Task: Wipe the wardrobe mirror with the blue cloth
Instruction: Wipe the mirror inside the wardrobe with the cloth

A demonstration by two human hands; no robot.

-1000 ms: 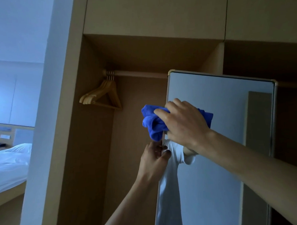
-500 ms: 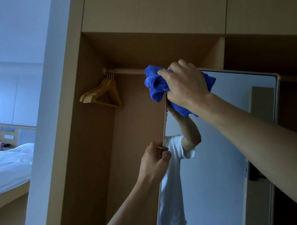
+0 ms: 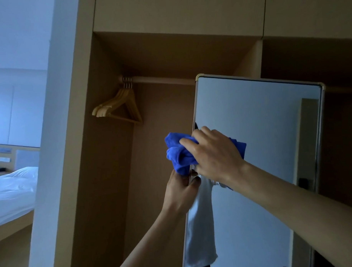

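At the mirror's left edge: the blue cloth is bunched and pressed against the mirror by the right hand, whose fingers are closed over it.
Below that grip: the left hand is pinched shut on the mirror's frame edge, just under the cloth and touching it.
Cloth position: part is draped past the frame to the left of the grip, part is spread on the glass under the palm.
Risk, pinching: the steadying fingers could be struck if the stroke is carried lower.
Risk, swing: the mirror could be pushed round if the lower grip is slackened.
Risk, coverage: glass right of the grip could be missed.
Wardrobe bay, left of the grip: wooden hangers are held on the rail; nothing else is seen inside.
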